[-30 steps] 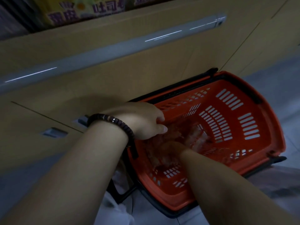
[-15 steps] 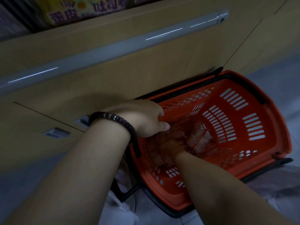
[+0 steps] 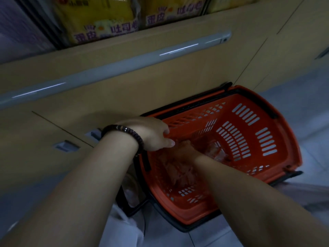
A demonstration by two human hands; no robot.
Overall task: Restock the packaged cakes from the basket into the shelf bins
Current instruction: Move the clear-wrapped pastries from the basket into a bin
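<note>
Pale floor (image 3: 311, 107) underfoot; tan cabinet front (image 3: 89, 107) from 9 to 12 o'clock; yellow packs (image 3: 99, 20) on the shelf at 12.

Change over the last second: view has tipped up, so more of those packs show. Basket (image 3: 277, 132) has stayed put at 4 o'clock, hard against the cabinet. Left hand (image 3: 151, 134) keeps its grip on the basket's rim at its 10 o'clock corner, thumb inside the wall. Right hand (image 3: 187, 150) has pushed slightly further in among the cakes (image 3: 179, 173). Its fingers are blurred, so I cannot tell if they have closed on one. Hands are close together, contact unclear.

Reading: pick-up step, nothing lifted out yet.

Basket holds clear-wrapped cakes in a low heap on its bottom, count unreadable. No shelf bin clearly in view.
</note>
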